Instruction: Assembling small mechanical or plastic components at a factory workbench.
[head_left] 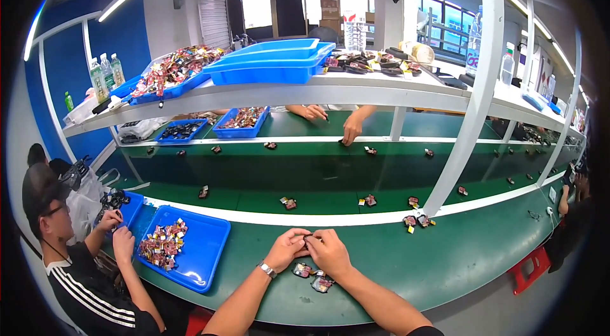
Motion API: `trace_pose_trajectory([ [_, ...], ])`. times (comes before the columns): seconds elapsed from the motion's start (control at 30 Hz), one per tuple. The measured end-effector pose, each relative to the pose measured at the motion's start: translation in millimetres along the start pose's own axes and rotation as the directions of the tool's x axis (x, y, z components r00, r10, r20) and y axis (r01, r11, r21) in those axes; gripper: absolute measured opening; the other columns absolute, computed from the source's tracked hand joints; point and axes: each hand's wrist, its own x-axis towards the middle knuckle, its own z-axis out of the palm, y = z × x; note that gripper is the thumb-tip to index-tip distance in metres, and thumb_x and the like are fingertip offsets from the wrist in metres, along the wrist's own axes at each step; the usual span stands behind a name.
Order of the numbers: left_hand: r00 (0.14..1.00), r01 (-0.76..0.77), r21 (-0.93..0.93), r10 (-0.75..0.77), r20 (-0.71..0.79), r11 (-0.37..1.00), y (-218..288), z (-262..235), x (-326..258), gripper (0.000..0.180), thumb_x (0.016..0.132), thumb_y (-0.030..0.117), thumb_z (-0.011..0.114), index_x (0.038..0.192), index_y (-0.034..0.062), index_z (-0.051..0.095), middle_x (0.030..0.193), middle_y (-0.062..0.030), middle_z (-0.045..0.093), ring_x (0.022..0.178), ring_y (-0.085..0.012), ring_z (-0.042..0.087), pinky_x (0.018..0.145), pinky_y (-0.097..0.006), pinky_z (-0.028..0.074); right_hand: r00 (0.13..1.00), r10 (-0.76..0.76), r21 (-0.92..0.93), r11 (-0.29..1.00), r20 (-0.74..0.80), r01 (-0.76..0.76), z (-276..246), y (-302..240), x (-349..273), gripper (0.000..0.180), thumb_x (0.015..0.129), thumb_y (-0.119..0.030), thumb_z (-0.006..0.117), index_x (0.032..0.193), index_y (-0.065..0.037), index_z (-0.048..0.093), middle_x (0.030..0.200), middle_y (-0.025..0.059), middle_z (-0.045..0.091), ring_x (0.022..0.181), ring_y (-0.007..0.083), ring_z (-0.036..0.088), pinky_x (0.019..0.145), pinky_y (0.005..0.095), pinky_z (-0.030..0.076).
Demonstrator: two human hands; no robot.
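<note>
Over the near green worktop (394, 272), my left hand (284, 252) and my right hand (329, 253) meet with their fingers closed. Pinched between the fingertips is a small dark piece, mostly hidden by the fingers. Just below my hands lie a few small black assemblies (322, 284) with reddish boards and pale wrapped parts. To my left stands a blue tray (215, 253) with a heap of small red, yellow and black electronic parts (162, 244) in its left half.
Beyond a white rail (254, 216), a dark green conveyor belt (330, 180) carries spaced assemblies. A slanted white post (467, 94) rises at right. Overhead, a shelf (267, 93) bears blue trays and bottles. A co-worker (82, 266) sits at left; another person's hands (352, 126) work across the belt.
</note>
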Motion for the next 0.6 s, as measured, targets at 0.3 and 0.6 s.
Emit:
trace_pose_trajectory([
  [0.3, 1.000, 0.010, 0.036, -0.009, -0.018, 0.999, 1, 7, 0, 0.025, 0.097, 0.002, 0.047, 0.122, 0.0010, 0.049, 0.114, -0.0114, 0.061, 0.103, -0.0196, 0.063, 0.090, -0.034, 0.054, 0.999, 0.008, -0.034, 0.999, 0.034, -0.007, -3, 3, -3, 0.012, 0.077, -0.009, 0.070, 0.088, -0.007, 0.067, 0.089, 0.0049, 0.061, 0.081, 0.0228, 0.060, 0.067, 0.0336, 0.052],
  [0.6, 0.997, -0.050, 0.055, 0.054, -0.059, 0.997, -2, -1, 5, 0.029, 0.096, 0.002, 0.050, 0.124, 0.0004, 0.047, 0.121, -0.0151, 0.060, 0.103, -0.0208, 0.063, 0.088, -0.035, 0.055, 0.985, 0.105, -0.007, 0.994, 0.136, -0.105, 1, -4, 0, 0.032, 0.074, -0.016, 0.076, 0.102, -0.005, 0.067, 0.114, 0.0116, 0.061, 0.099, 0.0289, 0.060, 0.080, 0.0360, 0.054],
])
